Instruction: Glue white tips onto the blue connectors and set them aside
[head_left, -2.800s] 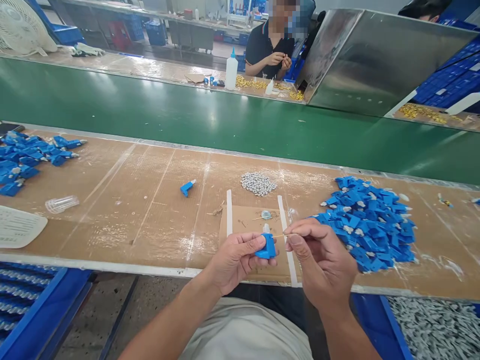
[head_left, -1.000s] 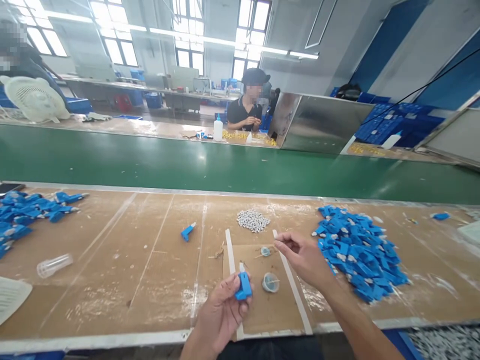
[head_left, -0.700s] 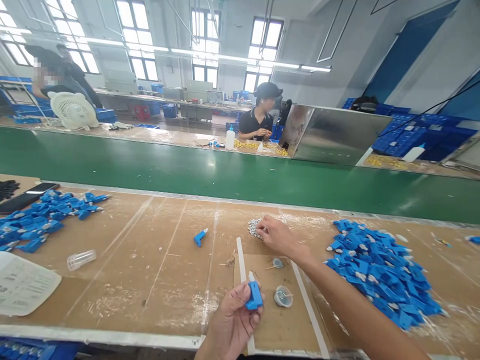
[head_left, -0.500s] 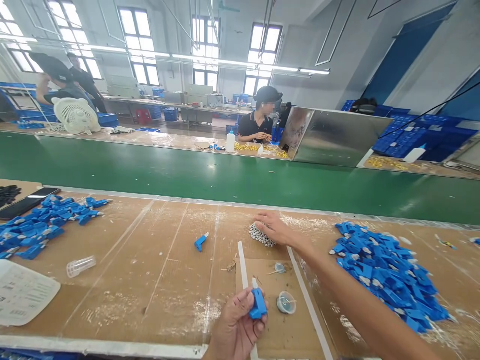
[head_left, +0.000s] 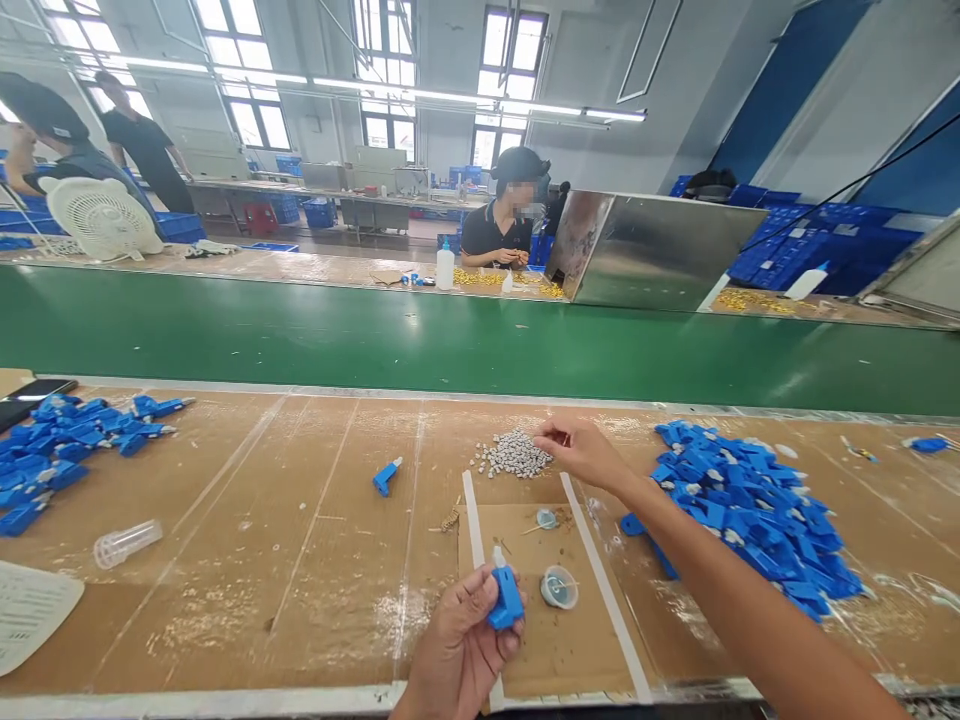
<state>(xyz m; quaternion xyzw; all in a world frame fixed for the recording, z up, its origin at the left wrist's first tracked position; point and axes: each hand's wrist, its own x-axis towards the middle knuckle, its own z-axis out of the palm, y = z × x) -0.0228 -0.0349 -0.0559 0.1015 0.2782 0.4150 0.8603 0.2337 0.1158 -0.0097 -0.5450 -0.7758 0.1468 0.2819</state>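
My left hand (head_left: pixel 469 635) grips a blue plastic part with a white tip (head_left: pixel 506 597), held upright between thumb and fingers above the cardboard. My right hand (head_left: pixel 577 452) is at the right edge of a pile of small grey pieces (head_left: pixel 514 454), its fingertips pinched together. Whatever is between those fingertips is too small to make out. Close by my left hand stands a small clear cup (head_left: pixel 559 588) with a stick and bluish contents. Behind it lies a smaller bluish dish (head_left: pixel 547 519) with another stick.
Blue parts form a large heap (head_left: pixel 742 510) on the right and another heap (head_left: pixel 67 440) on the left. A single blue part (head_left: pixel 386 477) lies mid-table, a clear plastic tube (head_left: pixel 127 543) further left. Beyond the green belt (head_left: pixel 337 335), a co-worker (head_left: pixel 499 225) handles small items.
My right hand has moved from over the grey pile to its right edge, fingers now drawn together. The left hand still holds the blue part. The view has shifted slightly.
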